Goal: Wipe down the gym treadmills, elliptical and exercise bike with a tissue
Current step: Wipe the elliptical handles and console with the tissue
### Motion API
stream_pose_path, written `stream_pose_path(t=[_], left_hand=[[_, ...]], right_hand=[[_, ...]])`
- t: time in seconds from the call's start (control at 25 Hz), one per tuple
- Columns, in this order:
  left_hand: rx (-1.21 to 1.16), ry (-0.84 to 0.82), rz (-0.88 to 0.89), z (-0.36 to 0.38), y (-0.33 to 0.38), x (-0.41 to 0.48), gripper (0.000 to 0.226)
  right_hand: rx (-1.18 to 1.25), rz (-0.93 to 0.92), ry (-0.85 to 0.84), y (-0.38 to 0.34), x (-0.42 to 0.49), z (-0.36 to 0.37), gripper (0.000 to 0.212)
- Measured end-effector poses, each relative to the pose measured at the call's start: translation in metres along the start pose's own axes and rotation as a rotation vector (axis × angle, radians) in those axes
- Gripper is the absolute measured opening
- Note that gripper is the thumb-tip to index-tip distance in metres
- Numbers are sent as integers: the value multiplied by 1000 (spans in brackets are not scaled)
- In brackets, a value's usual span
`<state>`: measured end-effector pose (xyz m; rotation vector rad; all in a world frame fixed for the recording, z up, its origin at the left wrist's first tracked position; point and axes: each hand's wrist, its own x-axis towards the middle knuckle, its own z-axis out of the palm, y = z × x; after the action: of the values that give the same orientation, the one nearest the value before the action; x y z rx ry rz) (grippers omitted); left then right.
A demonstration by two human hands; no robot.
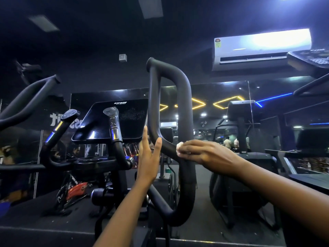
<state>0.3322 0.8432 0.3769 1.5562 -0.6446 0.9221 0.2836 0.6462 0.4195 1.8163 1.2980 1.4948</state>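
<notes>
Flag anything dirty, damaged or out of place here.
Pale specks dot the console screen toward its upper right, like dust or dried droplets. There are also some on the short handle in front of it. Nothing else stands out.

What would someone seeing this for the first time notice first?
The big looped black handlebar stands dead centre, with the right hand pressing a white tissue against it and the left hand touching its inner curve. Behind, yellow diamond lights glow, and a bright air conditioner hangs upper right.
</notes>
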Motion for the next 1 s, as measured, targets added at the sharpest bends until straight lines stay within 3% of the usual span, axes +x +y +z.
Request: stream_pose_path(t=[0.16,0.32,0.44,0.68,0.76,1.0], left_hand=[[422,113,286,3,3,7,64],[676,23,421,12,-4,16,70],[742,64,509,12,-19,10,68],[777,47,487,9,-19,6,66],[784,16,469,6,-16,3,70],[773,-45,395,5,-5,-3,82]], right_hand=[[47,378,176,25,13,-2,44],[42,515,270,6,9,17,35],[71,618,313,-31,-12,31,51],[138,727,417,-103,-38,51,32],[210,738,422,-116,-45,48,35],[239,808,461,-71,-10,38,30]])
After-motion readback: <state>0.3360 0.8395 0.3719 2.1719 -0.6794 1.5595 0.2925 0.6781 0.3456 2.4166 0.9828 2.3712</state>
